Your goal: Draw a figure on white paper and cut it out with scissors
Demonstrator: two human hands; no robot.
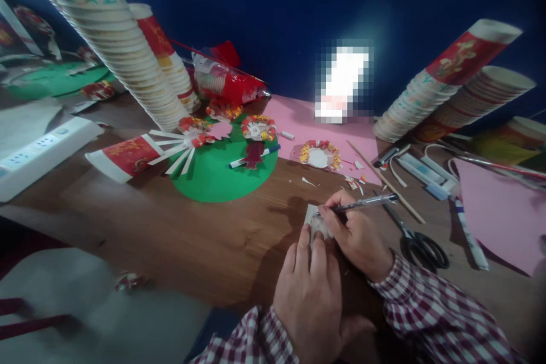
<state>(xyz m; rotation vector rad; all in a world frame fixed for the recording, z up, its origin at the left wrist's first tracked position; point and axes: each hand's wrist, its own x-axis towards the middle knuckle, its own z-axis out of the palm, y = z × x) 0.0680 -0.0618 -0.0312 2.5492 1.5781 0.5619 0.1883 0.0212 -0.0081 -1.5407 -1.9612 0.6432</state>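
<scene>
My left hand lies flat with its fingers stretched forward, the fingertips pressing a small whitish piece of paper onto the table. Pinched in my right hand is a clear pen, its tip down on that paper. Part of the paper is hidden under my fingers, and any marks on it are too faint to read. To the right of my right hand lie black-handled scissors. Beyond the hands, a paper ring with red and yellow decoration rests on a pink sheet.
Tall stacks of paper cups stand at the left and right. A cut cup lies beside a green disc bearing decorated pieces and a marker. A wooden stick, a power strip and a lit phone-like screen are around.
</scene>
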